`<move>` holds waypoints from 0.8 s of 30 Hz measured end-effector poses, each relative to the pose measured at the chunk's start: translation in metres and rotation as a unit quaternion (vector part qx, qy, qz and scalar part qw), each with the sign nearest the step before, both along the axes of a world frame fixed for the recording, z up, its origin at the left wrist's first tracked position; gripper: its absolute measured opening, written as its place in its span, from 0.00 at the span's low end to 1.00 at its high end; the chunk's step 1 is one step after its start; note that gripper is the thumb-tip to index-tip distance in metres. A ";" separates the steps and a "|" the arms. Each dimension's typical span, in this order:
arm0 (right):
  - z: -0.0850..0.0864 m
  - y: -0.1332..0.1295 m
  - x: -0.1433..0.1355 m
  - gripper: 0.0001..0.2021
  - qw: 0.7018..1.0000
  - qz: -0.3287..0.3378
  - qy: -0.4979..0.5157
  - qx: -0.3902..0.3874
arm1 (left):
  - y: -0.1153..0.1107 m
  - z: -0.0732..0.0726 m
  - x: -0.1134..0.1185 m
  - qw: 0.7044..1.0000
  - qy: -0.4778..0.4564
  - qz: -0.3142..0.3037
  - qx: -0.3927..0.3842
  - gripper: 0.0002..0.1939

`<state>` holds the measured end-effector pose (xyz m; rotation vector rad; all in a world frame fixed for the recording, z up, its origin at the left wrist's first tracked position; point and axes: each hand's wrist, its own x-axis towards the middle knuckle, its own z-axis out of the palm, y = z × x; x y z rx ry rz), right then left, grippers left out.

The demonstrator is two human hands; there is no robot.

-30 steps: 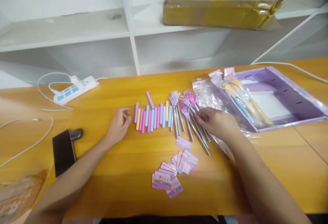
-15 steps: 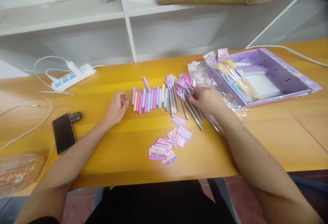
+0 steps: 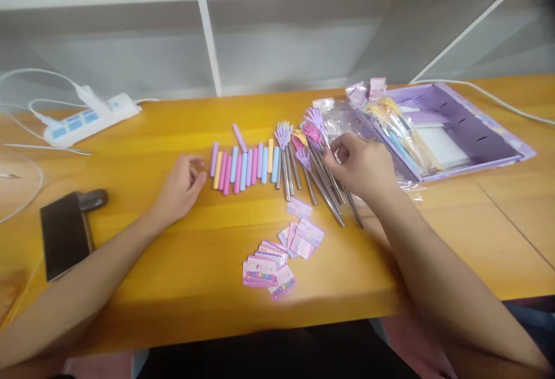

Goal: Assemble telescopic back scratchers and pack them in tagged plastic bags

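The right hand [image 3: 359, 165] has thumb and forefinger pinched together at the upper shaft of a purple-headed stick [image 3: 314, 117], whose little hand-shaped head sticks out up and to the left of those fingertips. The picture is soft there, so whether the pinch takes in that shaft alone or brushes a neighbour too is hard to say. Just left of and below the same hand, the loose sticks [image 3: 312, 132] lie crossed over one another, metal shafts fanning towards the person, with a smaller bunch [image 3: 284, 133] a little further left. The left hand [image 3: 176, 194] is half curled over the tabletop [image 3: 195, 263], nothing visible in it; just to its right stands a row of coloured tubes [image 3: 244, 171]. Printed cards [image 3: 262, 269] lie below and between the two hands, and the purple box [image 3: 470, 116] with wrapped sticks [image 3: 407, 136] is to the right of the right hand. Handling one stick cleanly calls for a light pinch close under the head, drawing it along its own length rather than sideways, as crossed shafts could roll. The left hand, being free, would serve best steadying the neighbours, clear of the tubes.
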<state>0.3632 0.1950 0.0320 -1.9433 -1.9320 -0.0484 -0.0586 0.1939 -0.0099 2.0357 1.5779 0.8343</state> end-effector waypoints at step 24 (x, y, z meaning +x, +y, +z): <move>-0.011 0.002 -0.010 0.27 0.732 0.079 0.673 0.067 | 0.016 0.005 0.011 0.993 0.100 -0.033 0.050 0.09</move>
